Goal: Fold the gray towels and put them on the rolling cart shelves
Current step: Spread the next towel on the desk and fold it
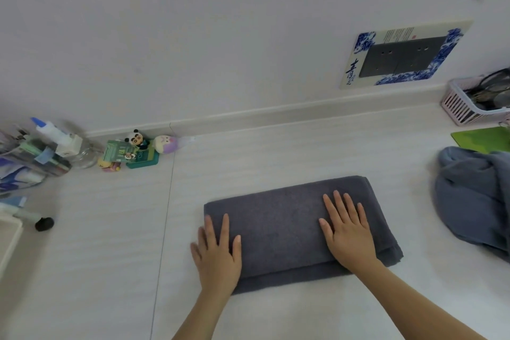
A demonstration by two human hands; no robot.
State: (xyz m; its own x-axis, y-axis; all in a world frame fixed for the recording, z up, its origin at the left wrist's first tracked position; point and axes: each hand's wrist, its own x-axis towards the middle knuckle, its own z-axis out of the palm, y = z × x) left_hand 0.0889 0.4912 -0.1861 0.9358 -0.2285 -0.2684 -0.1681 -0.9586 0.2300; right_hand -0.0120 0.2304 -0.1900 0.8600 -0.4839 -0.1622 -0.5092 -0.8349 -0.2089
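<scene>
Lying folded, dark gray towel (289, 226), thick neat rectangle, both hands' fingers (338, 207) flat, spread

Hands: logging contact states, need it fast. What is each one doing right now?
Left hand: open, fingers straight, pressing flat on the left end of the folded gray towel.
Right hand: open, palm flat on the towel's right half.

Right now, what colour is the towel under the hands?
Dark gray towel, plain with no pattern; the head view shows it best.
</scene>
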